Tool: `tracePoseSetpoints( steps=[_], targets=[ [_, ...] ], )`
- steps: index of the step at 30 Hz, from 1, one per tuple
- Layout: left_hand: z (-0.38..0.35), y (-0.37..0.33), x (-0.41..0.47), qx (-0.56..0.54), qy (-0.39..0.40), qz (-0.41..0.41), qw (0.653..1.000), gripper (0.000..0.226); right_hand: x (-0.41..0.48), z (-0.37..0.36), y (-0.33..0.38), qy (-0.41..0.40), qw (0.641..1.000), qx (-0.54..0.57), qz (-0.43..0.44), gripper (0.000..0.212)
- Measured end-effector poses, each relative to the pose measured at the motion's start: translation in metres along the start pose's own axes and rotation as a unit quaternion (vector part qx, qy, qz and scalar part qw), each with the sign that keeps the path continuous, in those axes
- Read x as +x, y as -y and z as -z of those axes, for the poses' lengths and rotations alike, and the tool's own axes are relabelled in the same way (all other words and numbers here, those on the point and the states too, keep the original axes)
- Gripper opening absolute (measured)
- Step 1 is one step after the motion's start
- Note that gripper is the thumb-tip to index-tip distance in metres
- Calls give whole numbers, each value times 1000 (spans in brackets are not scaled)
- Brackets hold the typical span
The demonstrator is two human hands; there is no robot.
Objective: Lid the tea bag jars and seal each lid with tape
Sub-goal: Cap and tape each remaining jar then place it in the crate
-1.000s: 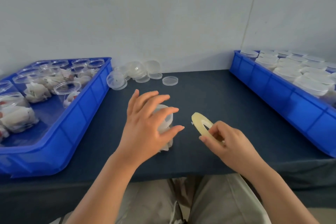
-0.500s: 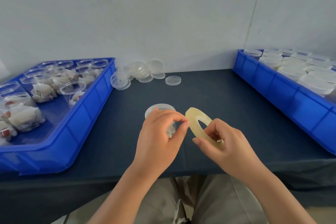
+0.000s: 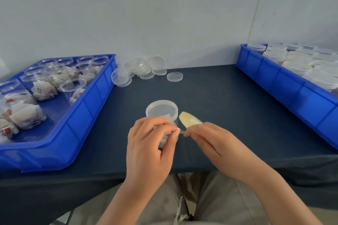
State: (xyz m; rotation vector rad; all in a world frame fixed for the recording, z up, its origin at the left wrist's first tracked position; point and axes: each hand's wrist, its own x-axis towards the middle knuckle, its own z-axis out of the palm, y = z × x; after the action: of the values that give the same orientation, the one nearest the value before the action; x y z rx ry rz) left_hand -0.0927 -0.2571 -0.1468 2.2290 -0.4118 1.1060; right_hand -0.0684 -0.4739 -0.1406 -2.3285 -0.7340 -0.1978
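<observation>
Lidded jar (image 3: 161, 110) standing mid-bench (image 3: 228, 100), tea bags inside. Left hand (image 3: 150, 144) pinching the tape end (image 3: 181, 131) right by the jar's side. Right hand (image 3: 210, 139) gripping the yellowish tape roll (image 3: 189, 119) just right of the jar. Blue bin (image 3: 82, 124) of open jars sitting left, blue bin (image 3: 283, 86) of lidded jars sitting right, loose lids (image 3: 146, 69) lying at the back.

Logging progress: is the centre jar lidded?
Lidded: a clear lid caps the jar; the left hand pinches tape from the roll in the right hand.
</observation>
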Motion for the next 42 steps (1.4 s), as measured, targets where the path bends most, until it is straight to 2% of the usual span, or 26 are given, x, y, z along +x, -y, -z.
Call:
tracePoseSetpoints(
  steps=[3, 6, 8, 9, 11, 13, 17, 21, 25, 29, 31, 35, 42],
  targets=[
    [-4, 9, -1, -12, -13, -5, 1000, 17, 0, -5, 2, -12, 1000, 19, -14, 29],
    [-8, 20, -8, -84, -62, -6, 995, 24, 1, -4, 2, -61, 998, 17, -23, 25],
    [-13, 27, -10, -97, -84, 52, 990, 32, 1, -2, 2, -82, 996, 24, -39, 26],
    [-16, 29, -9, -100, -71, 111, 986, 45, 1, -1, 3, -85, 995, 29, -48, 26],
    [-24, 28, -2, -130, -3, 234, 964, 89, 1, 0, 4, -80, 994, 38, -58, 23],
    [-34, 26, 7, -183, 49, 288, 939, 112, 2, 0, 7, -76, 995, 36, -57, 24],
    [-40, 36, 18, -228, 44, 293, 927, 95, 2, 3, 10, -64, 995, 32, -71, 26],
    [-32, 42, 20, -278, 110, 253, 920, 75, 0, 12, 8, -29, 994, 27, -101, 25],
    [-28, 30, 25, -294, 148, 258, 908, 74, 1, 15, 9, -12, 993, 29, -112, 24],
    [-26, 17, 23, -285, 184, 231, 912, 48, 3, 12, 8, -22, 990, 34, -138, 22],
    [-28, 15, 21, -278, 189, 221, 916, 53, 2, 11, 7, -22, 988, 36, -148, 21],
    [-34, 13, 15, -217, 166, 186, 944, 82, 2, 10, 7, -16, 987, 46, -152, 21],
    [-40, 13, 11, -195, 104, 162, 962, 70, 3, 9, 8, -5, 989, 46, -140, 23]
  ],
)
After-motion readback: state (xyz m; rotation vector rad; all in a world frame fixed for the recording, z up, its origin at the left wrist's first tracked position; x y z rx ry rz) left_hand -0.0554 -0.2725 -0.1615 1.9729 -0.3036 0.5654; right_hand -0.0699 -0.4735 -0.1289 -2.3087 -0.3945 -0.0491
